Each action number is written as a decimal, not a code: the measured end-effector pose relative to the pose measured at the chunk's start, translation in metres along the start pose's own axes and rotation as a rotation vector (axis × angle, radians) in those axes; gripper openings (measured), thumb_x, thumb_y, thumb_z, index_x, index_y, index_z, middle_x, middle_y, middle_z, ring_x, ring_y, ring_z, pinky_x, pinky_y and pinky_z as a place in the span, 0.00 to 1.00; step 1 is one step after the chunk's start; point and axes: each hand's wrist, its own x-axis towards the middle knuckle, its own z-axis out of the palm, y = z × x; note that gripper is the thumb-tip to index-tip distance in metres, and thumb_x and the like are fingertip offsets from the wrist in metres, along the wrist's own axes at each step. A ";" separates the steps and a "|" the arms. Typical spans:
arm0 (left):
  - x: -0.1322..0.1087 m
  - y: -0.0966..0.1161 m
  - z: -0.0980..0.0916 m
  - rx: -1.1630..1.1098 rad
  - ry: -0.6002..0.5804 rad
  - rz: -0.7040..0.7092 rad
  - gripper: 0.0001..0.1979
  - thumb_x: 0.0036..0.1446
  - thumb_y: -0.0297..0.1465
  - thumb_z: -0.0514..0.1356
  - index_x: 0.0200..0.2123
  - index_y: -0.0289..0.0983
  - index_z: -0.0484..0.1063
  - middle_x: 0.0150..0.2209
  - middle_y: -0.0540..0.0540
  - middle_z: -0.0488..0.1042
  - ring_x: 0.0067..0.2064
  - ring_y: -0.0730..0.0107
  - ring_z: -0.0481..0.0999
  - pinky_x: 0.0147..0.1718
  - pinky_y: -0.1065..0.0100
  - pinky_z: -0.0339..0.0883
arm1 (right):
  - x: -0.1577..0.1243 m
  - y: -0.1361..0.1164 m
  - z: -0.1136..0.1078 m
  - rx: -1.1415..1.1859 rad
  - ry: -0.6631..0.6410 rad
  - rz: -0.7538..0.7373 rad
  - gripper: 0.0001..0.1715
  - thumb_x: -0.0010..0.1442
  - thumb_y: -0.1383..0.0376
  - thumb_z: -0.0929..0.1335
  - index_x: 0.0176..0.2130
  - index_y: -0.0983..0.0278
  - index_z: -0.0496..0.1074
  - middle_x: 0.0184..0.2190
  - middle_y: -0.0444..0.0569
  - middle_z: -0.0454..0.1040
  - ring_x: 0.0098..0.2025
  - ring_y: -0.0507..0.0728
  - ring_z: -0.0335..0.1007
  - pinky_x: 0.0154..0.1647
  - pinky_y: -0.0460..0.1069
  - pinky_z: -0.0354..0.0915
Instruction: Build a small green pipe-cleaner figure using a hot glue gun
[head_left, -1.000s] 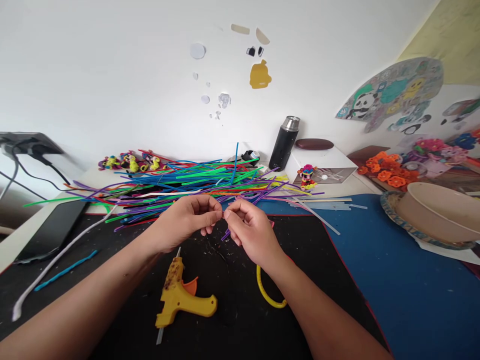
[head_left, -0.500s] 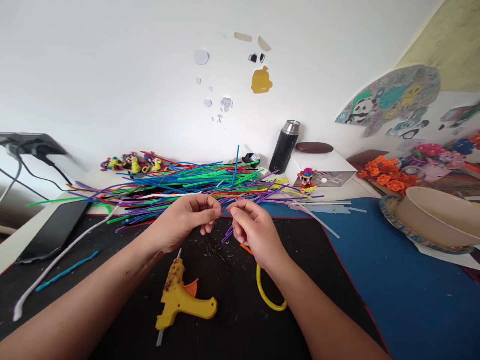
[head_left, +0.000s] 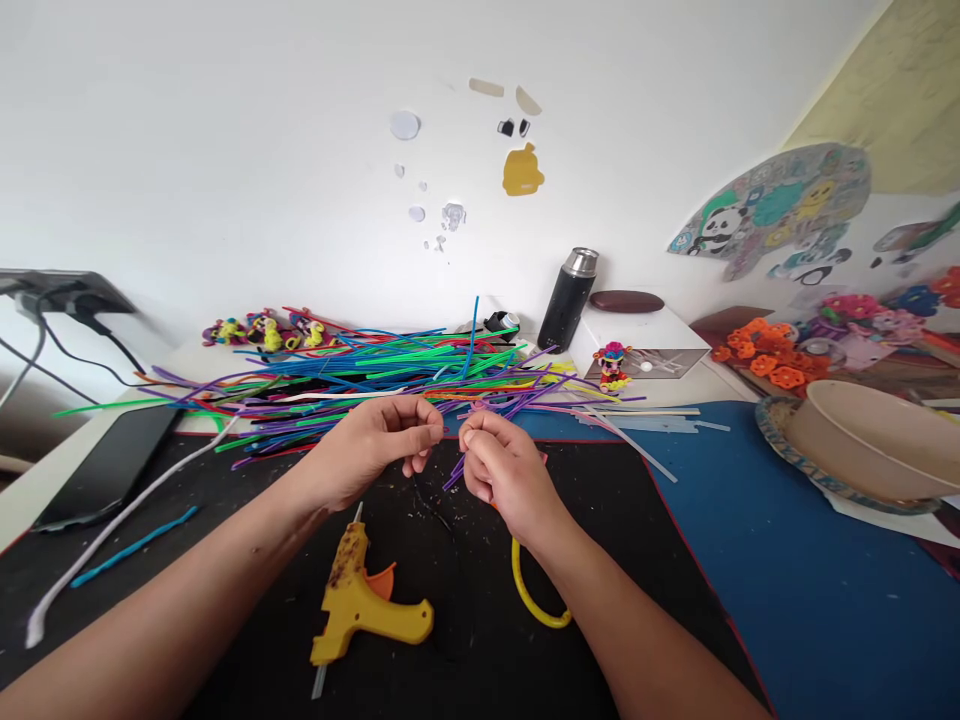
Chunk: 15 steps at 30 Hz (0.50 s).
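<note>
My left hand and my right hand are held close together over a black mat, both with fingers curled in a pinch. Each pinches something small that I cannot make out; a purple pipe cleaner end sticks out below my right hand. Just behind the hands lies a big pile of coloured pipe cleaners. A yellow glue gun lies on the mat below my left hand. A bent yellow pipe cleaner lies under my right wrist.
A long white pipe cleaner and a short blue one lie at the left, near a dark tablet. At the back stand a black flask, a white box and small figures. A beige bowl sits right.
My two hands have drawn slightly apart, and my right hand's fingers have curled tighter. The view has tilted a little downward.
</note>
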 end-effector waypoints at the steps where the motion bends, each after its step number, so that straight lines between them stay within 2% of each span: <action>1: 0.000 0.000 0.000 0.001 -0.001 0.001 0.18 0.51 0.44 0.75 0.31 0.37 0.76 0.23 0.53 0.73 0.24 0.74 0.69 0.25 0.71 0.64 | 0.000 0.000 0.000 -0.001 -0.004 0.002 0.08 0.59 0.59 0.68 0.31 0.59 0.67 0.15 0.31 0.54 0.15 0.47 0.47 0.18 0.46 0.45; 8: 0.000 0.000 0.002 0.020 -0.008 -0.015 0.19 0.50 0.45 0.75 0.32 0.38 0.76 0.23 0.52 0.73 0.24 0.72 0.69 0.25 0.70 0.65 | -0.002 -0.002 0.003 -0.017 -0.020 0.020 0.10 0.59 0.58 0.68 0.28 0.59 0.65 0.15 0.31 0.52 0.16 0.47 0.46 0.18 0.46 0.45; 15: 0.001 -0.001 0.001 0.013 0.000 -0.013 0.20 0.50 0.46 0.75 0.32 0.38 0.75 0.23 0.53 0.73 0.24 0.73 0.69 0.25 0.70 0.66 | -0.001 -0.001 0.004 -0.049 -0.011 -0.008 0.25 0.64 0.52 0.71 0.25 0.58 0.58 0.15 0.33 0.53 0.16 0.46 0.47 0.18 0.46 0.45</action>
